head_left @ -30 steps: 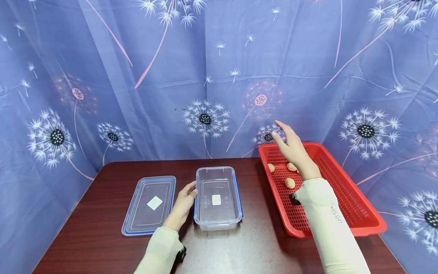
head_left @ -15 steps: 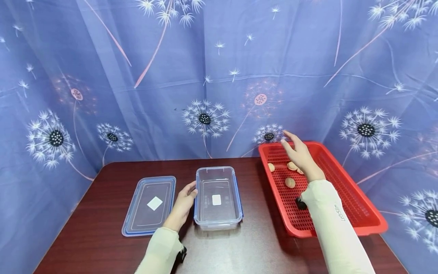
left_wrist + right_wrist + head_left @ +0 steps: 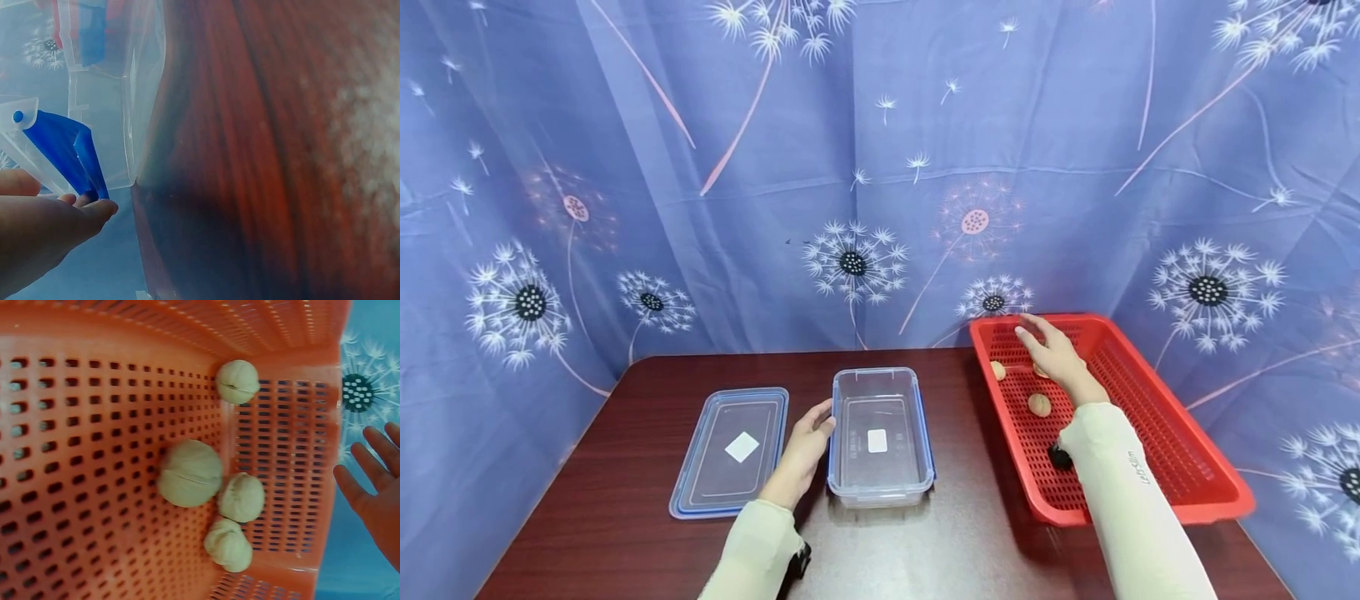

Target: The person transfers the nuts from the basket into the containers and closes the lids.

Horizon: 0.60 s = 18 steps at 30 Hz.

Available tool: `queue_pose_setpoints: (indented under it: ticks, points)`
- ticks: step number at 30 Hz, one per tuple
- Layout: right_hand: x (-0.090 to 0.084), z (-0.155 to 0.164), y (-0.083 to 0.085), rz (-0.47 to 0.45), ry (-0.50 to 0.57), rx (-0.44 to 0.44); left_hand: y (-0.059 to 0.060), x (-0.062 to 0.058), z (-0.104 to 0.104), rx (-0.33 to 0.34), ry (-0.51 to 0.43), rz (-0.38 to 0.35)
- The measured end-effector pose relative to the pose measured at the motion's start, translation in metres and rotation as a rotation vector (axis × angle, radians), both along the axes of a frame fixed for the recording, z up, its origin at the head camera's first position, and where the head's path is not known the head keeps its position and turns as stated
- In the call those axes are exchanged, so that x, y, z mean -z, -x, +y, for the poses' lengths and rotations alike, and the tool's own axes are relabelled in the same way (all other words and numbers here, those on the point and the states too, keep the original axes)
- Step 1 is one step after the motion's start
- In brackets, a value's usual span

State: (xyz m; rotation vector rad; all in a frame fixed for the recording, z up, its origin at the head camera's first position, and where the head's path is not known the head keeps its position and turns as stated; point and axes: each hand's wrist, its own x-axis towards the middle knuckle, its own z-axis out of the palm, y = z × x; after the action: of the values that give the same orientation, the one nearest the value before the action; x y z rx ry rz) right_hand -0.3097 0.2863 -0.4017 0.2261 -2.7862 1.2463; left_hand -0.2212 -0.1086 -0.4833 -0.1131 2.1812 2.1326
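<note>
Four walnuts (image 3: 189,473): they lie in the far left corner of the red basket (image 3: 1157,433), three bunched and touching, one apart nearer the corner wall — the head view shows only some of them, the rest hidden by the hand
Right hand (image 3: 1054,352): spread over that far corner, fingers straight and apart, holding nothing; it hovers above the nuts, and from the wrist view its fingers (image 3: 369,469) lie past the basket's rim — I judge it poised to come down on a nut
Left hand (image 3: 805,442): fingers relaxed and laid against the left wall of the clear box (image 3: 880,437), thumb near its rim; nothing pinched; it looks placed to steady the box so it will not slide
Clear box: stands open-topped near the middle of the table (image 3: 625,533), a white label on its floor, blue clips (image 3: 69,150) folded down at the sides
Lid (image 3: 730,450): flat on the table, just left of the box and apart from it — set aside so the box mouth stays free
Basket: sits at the table's right edge, its near corner reaching the front
</note>
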Motion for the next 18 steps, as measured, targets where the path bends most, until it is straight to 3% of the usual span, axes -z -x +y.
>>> queue_pose_setpoints:
  ticks: [13, 18]
  points:
    - [0.038, 0.002, 0.01, -0.065, 0.065, -0.066, 0.001, 0.003, -0.001, -0.012, 0.005, 0.001]
    - [0.046, 0.004, 0.012, -0.137, 0.085, -0.064, -0.001, 0.001, 0.0, -0.007, -0.005, 0.002]
